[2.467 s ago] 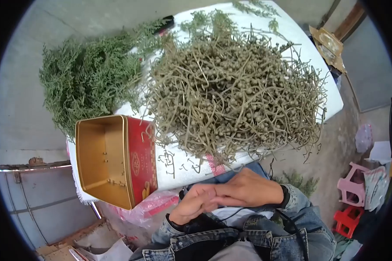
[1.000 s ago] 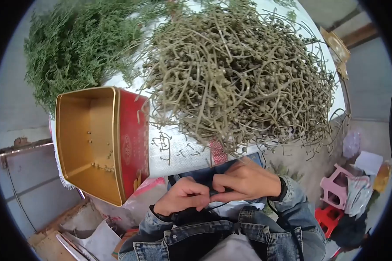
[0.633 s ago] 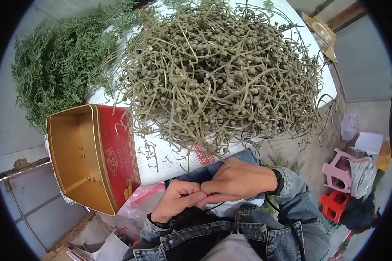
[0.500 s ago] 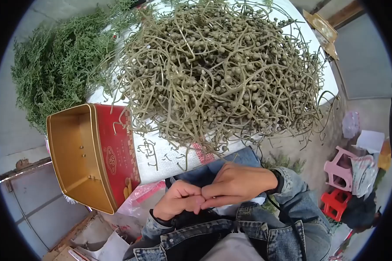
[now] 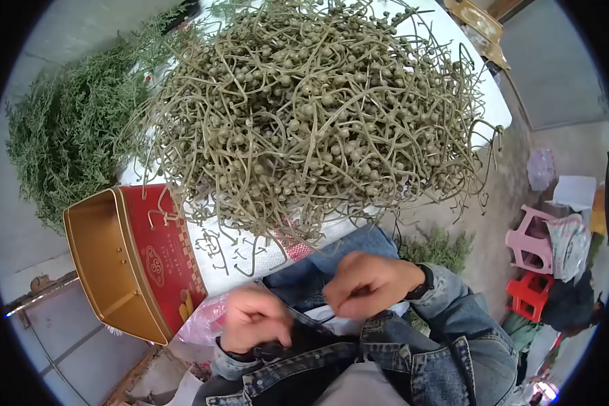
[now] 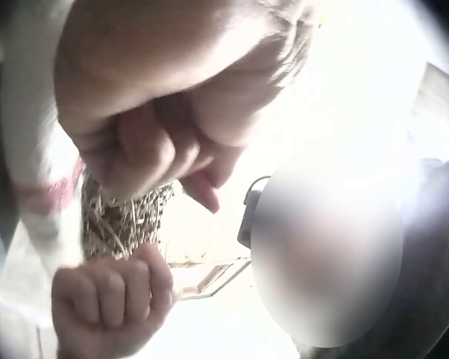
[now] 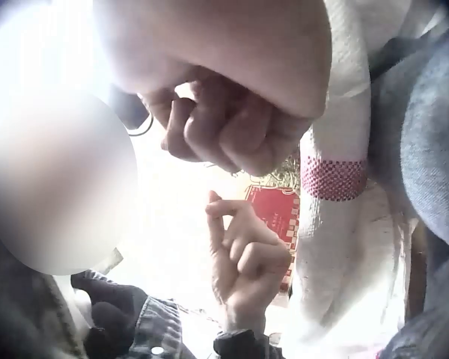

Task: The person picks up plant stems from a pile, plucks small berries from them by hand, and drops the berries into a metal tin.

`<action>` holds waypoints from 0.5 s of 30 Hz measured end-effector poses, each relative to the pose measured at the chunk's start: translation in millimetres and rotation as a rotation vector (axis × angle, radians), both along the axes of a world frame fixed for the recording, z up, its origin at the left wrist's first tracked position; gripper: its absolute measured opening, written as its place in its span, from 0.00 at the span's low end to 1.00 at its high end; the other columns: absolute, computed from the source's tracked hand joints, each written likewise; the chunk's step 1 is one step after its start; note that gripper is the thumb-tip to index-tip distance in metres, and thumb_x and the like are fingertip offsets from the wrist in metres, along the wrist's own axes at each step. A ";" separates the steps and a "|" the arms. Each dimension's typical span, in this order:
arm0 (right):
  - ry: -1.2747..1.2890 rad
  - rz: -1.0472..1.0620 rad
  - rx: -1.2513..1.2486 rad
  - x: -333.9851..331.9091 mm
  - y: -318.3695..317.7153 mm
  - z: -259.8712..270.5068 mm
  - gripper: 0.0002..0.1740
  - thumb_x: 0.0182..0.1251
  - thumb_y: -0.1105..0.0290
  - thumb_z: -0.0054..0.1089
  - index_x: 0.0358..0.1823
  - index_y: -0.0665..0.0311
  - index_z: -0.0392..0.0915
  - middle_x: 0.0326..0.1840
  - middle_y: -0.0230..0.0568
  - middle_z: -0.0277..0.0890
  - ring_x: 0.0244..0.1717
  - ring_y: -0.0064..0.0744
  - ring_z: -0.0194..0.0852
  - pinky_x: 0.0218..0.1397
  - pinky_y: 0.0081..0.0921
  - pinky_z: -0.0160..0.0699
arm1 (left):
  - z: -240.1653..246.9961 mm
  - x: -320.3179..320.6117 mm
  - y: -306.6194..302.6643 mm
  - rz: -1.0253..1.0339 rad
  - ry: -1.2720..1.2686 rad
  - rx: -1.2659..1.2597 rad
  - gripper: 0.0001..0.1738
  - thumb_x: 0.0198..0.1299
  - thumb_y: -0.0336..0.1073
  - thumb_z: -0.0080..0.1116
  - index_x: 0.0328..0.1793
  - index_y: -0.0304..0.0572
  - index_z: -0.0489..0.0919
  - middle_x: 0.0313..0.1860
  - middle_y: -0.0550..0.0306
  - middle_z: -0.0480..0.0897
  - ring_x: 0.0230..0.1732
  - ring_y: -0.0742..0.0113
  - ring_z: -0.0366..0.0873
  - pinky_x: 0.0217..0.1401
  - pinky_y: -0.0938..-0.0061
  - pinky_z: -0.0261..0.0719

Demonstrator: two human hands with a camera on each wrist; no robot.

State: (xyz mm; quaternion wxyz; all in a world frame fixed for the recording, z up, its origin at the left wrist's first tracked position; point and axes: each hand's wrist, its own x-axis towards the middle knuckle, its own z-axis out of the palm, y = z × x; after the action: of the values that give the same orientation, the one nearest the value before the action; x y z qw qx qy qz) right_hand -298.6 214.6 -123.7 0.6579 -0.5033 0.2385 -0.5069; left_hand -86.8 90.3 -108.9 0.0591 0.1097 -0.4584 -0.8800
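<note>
My left hand (image 5: pixel 254 317) hangs over my lap, blurred, with fingers curled. In the right wrist view, its thumb and index fingertip (image 7: pixel 214 202) come together. My right hand (image 5: pixel 365 284) is a short way to the right, its fingers curled in toward the palm. No thing shows in either hand; anything small inside the fingers is hidden. Ahead of both hands lies a big heap of dry, greenish-brown stems with round, berry-like heads (image 5: pixel 318 115). To the left of the heap, a red and gold tin (image 5: pixel 166 254) lies on its side, several small round bits inside.
Under the heap is a white woven sack (image 5: pixel 216 260) with a red-checked band. Green feathery sprigs (image 5: pixel 74 135) are piled at the back left. A pink stool (image 5: pixel 531 240) and a red stool (image 5: pixel 528 298) stand on the floor at right. Clear pink plastic (image 5: pixel 199 321) lies below the tin.
My hands, meeting at the fingertips half a second ago, have moved apart, the left one leftward and the right one slightly right. The head view has shifted, so the tin and heap appear further left.
</note>
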 end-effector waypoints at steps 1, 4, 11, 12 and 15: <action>-0.050 -0.151 0.099 -0.4 6.2 -1.8 0.13 0.68 0.67 0.54 0.26 0.67 0.73 0.15 0.35 0.63 0.14 0.29 0.60 0.18 0.26 0.53 | 5.9 -0.3 0.3 0.315 -0.153 -0.122 0.11 0.58 0.32 0.64 0.27 0.32 0.80 0.19 0.56 0.80 0.17 0.72 0.74 0.19 0.76 0.62; -0.132 -0.348 0.274 -6.4 23.2 -3.5 0.18 0.68 0.61 0.52 0.23 0.66 0.71 0.15 0.31 0.62 0.15 0.23 0.55 0.19 0.23 0.49 | 16.4 -8.9 -5.7 0.682 -0.373 -0.232 0.07 0.60 0.31 0.63 0.33 0.36 0.77 0.17 0.64 0.74 0.14 0.79 0.64 0.17 0.81 0.56; -0.007 -0.884 0.579 1.2 25.7 15.8 0.19 0.71 0.60 0.47 0.24 0.64 0.70 0.16 0.25 0.58 0.17 0.14 0.49 0.21 0.18 0.44 | 15.1 -26.0 -12.6 0.932 -0.225 -0.104 0.08 0.64 0.31 0.58 0.38 0.40 0.69 0.15 0.70 0.64 0.12 0.82 0.50 0.15 0.83 0.47; -0.023 -0.910 0.601 0.8 23.9 15.4 0.19 0.72 0.61 0.47 0.25 0.65 0.70 0.17 0.25 0.60 0.18 0.14 0.50 0.21 0.17 0.45 | 16.2 -28.9 -11.1 0.989 -0.219 -0.079 0.09 0.65 0.32 0.57 0.37 0.41 0.68 0.15 0.71 0.63 0.12 0.82 0.49 0.15 0.82 0.46; -0.064 -0.956 0.647 1.6 23.0 14.0 0.18 0.73 0.63 0.46 0.25 0.66 0.71 0.18 0.26 0.62 0.19 0.14 0.52 0.22 0.16 0.48 | 20.2 -31.2 -7.2 1.024 -0.188 -0.002 0.09 0.67 0.32 0.55 0.35 0.40 0.68 0.16 0.70 0.64 0.12 0.81 0.51 0.15 0.82 0.48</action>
State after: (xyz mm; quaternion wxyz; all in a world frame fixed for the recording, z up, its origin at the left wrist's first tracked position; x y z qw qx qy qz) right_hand -297.0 237.6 -109.6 0.4830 -0.0974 0.5624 -0.6640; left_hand -118.0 83.1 -88.7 0.4406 0.3982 -0.3502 -0.7243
